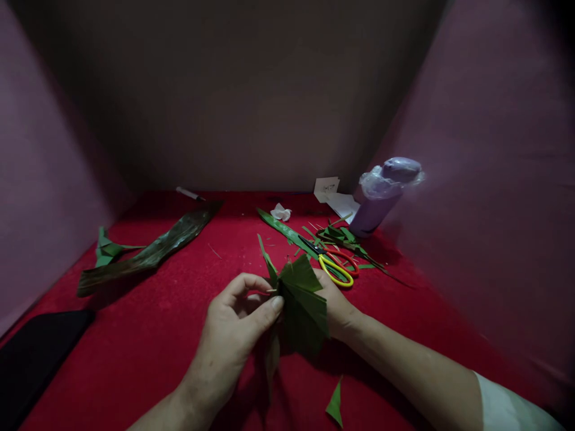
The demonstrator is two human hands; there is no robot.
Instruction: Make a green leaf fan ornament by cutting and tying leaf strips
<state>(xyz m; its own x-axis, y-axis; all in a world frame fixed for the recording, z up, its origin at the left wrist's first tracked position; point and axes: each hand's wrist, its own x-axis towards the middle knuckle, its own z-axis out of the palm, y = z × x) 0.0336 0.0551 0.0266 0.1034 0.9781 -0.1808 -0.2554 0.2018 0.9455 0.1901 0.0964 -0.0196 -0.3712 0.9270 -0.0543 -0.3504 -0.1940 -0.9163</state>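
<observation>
Both hands meet over a red cloth surface (pixel 157 335) on a folded green leaf piece (pixel 303 305). My left hand (pixel 236 326) pinches its left edge between thumb and fingers, closed. My right hand (pixel 335 305) grips the leaf from behind on the right, its fingers mostly hidden by the leaf. A thin leaf strip (pixel 268 260) sticks up from the fold. Just beyond the hands lie scissors (pixel 335 266) with yellow and red handles.
A long dark leaf (pixel 148 254) lies at left beside a small green folded piece (pixel 105 248). Leaf scraps (pixel 341 236), a purple wrapped bottle (pixel 381 194), white papers (pixel 335 194), a crumpled white bit (pixel 281 212), a pen (pixel 189 194), a black object (pixel 36 353), a cut scrap (pixel 335 404).
</observation>
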